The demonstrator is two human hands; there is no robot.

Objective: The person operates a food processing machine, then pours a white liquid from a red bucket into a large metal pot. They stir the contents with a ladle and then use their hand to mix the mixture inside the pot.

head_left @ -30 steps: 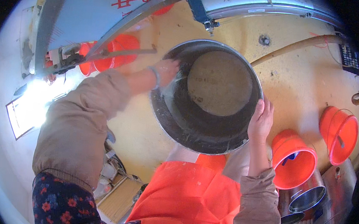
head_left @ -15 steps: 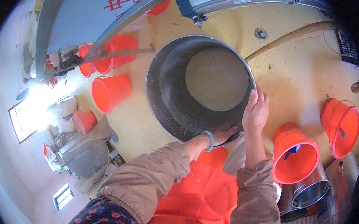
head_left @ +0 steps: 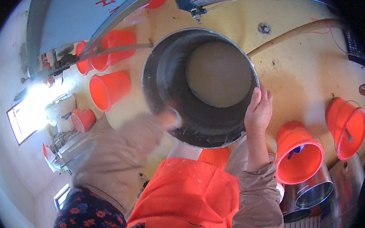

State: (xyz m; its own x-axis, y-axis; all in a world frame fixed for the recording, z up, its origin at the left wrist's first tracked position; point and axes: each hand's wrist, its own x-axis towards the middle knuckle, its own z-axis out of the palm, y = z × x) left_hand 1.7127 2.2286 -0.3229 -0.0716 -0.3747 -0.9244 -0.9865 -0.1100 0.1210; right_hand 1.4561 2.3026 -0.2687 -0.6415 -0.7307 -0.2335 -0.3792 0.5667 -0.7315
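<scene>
A deep, wide metal drum stands in front of me, its inner walls streaked and its bottom pale brown. Whether that brown disc is a bare base or a layer of material, I cannot tell. My right hand grips the rim on the right side, thumb on top and fingers outside. My left hand is smeared by motion at the near-left rim; its fingers do not show clearly, and a pale bangle circles the wrist. Over my lap lies a red apron.
Red buckets stand on both sides: one at the left, a blue thing inside another, and one at far right. Steel pots sit below those. A long pole reaches the drum's far side. A large metal machine overhangs at upper left.
My left hand has moved from inside the near wall of the drum leftward to its near-left rim. My right hand keeps its hold on the rim.
</scene>
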